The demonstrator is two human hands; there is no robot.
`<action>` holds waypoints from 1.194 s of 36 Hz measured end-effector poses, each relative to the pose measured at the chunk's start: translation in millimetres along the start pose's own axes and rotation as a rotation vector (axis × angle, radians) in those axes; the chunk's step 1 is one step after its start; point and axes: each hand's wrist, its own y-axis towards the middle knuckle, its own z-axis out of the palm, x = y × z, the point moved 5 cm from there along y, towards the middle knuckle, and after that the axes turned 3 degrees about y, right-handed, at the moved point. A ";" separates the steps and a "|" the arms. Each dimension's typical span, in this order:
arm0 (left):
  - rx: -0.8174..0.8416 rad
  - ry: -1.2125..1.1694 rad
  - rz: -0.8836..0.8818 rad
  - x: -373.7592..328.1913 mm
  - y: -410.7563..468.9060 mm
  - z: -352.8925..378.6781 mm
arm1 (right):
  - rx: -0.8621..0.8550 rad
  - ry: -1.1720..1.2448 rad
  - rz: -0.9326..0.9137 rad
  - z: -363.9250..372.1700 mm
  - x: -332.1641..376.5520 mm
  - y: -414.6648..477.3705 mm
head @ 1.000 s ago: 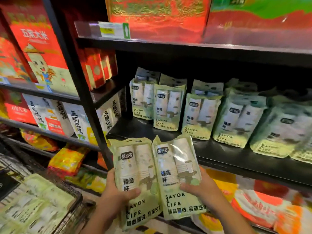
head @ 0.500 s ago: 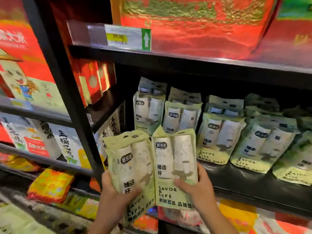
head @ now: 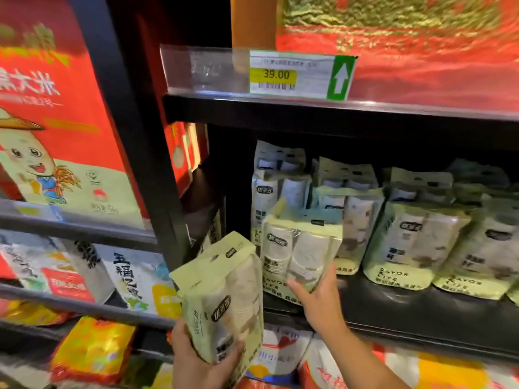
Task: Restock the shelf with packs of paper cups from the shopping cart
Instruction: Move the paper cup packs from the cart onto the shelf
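Note:
I hold two pale green packs of paper cups. My left hand grips one pack from below, tilted, in front of the black upright post. My right hand holds the second pack by its lower edge, upright at the left front of the black shelf, against the packs standing there. Several more cup packs stand in rows along that shelf. The shopping cart is out of view.
A shelf board above carries a price tag reading 39.00 and red boxes. The black upright post divides this bay from rice bags and a red rice box on the left. Colourful bags lie on the lower shelves.
Both packs have risen toward the shelf. My right hand has carried its pack forward onto the shelf's left front; my left hand's pack stays lower and has tilted. The view has moved closer.

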 end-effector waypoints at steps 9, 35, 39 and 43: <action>-0.098 -0.045 -0.022 1.0 2.5 -3.6 | 0.015 -0.197 0.088 36.8 7.9 42.3; 0.054 -0.229 0.085 -43.1 -6.2 30.3 | 0.120 -0.637 -0.077 -63.9 -70.8 4.4; 0.194 -0.090 0.150 -67.8 11.0 42.9 | 0.123 -0.657 -0.034 -95.5 -83.9 4.6; 0.253 -0.034 0.217 -94.8 29.1 46.3 | 0.139 -0.637 -0.035 -106.7 -89.7 4.3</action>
